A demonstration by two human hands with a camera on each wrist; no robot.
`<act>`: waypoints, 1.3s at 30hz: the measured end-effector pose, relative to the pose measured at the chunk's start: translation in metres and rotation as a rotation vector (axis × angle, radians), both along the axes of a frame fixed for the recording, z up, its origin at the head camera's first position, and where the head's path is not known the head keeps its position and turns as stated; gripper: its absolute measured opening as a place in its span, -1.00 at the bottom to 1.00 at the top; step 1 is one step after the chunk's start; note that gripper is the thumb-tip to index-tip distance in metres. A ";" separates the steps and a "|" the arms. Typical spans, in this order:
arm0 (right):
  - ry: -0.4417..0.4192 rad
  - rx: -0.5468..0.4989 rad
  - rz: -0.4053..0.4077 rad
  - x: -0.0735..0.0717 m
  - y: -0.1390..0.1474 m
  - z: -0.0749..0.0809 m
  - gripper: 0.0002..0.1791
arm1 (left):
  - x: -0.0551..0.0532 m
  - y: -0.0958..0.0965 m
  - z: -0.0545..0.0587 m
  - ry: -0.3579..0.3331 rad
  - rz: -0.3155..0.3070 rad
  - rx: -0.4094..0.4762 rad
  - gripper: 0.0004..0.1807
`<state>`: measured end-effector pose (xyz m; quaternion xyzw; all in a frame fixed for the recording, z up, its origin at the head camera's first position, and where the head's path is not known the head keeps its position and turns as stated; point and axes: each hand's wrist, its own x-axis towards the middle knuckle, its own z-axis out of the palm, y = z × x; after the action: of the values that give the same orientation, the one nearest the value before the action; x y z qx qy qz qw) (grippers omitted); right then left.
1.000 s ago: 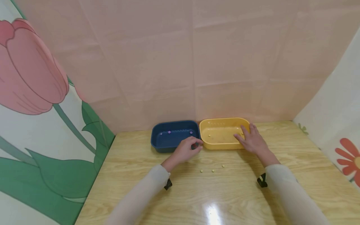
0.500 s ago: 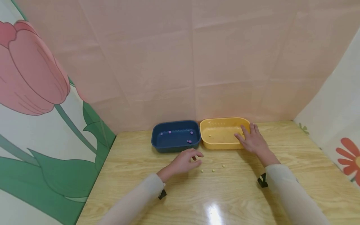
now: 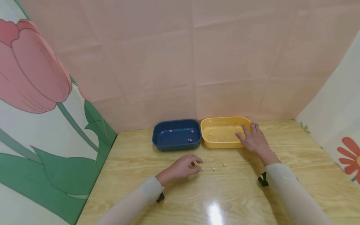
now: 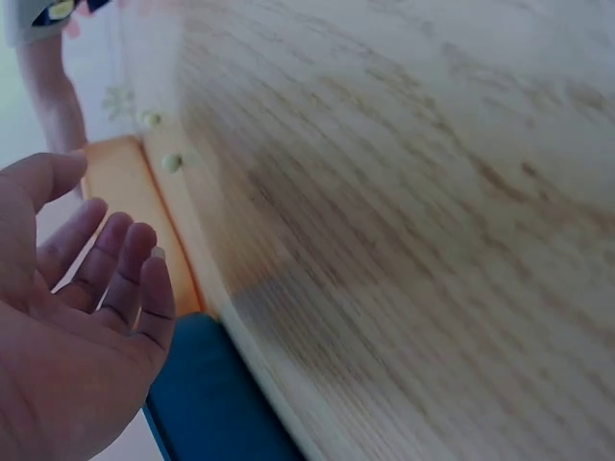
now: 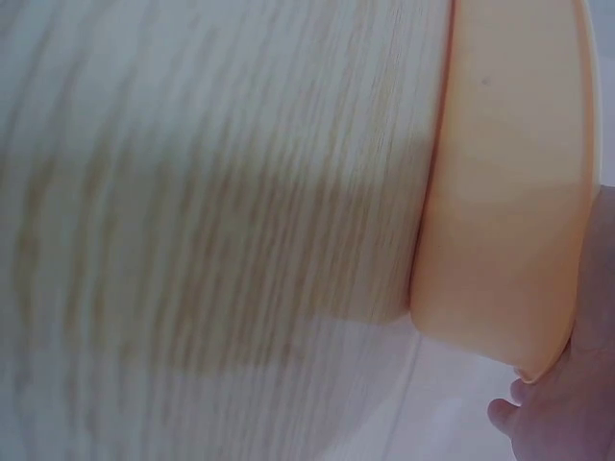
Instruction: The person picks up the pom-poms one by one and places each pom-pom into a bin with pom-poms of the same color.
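In the head view my left hand [image 3: 184, 167] hovers low over the table, thumb and fingers bent and apart, holding nothing. Just beyond its fingertips lies a small yellow bead [image 3: 202, 169]. Two more, a middle bead [image 3: 213, 169] and a right bead [image 3: 224, 164], lie farther right. My right hand [image 3: 254, 142] rests on the right end of the yellow tray [image 3: 222, 145], fingers spread across the rim. A yellow bead [image 3: 210, 134] sits inside at the left. The blue tray [image 3: 177, 147] contains several purple beads [image 3: 170, 131]. In the left wrist view the fingers [image 4: 125, 274] curve loosely.
Both trays stand side by side at the back of the wood-grain table [image 3: 236, 193], near the pink backdrop [image 3: 194, 62]. Flower-patterned panels flank the table, a tulip panel [image 3: 42, 68] on the left. Light glares off the table's front.
My left hand has drawn back from the blue tray's front right corner toward the yellow beads on the table. More purple beads now show in that tray's front right. My right hand has stayed put.
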<state>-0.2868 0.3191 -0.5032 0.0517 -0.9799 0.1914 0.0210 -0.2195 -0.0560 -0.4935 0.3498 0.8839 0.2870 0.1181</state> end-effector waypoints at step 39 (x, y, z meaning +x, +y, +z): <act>-0.027 -0.002 0.001 0.001 -0.001 0.002 -0.05 | -0.006 0.017 -0.021 0.064 0.026 -0.114 -0.90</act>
<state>-0.2861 0.3184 -0.5011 0.0495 -0.9799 0.1931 0.0079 -0.2251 -0.0387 -0.5147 0.3401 0.9066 0.2262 0.1059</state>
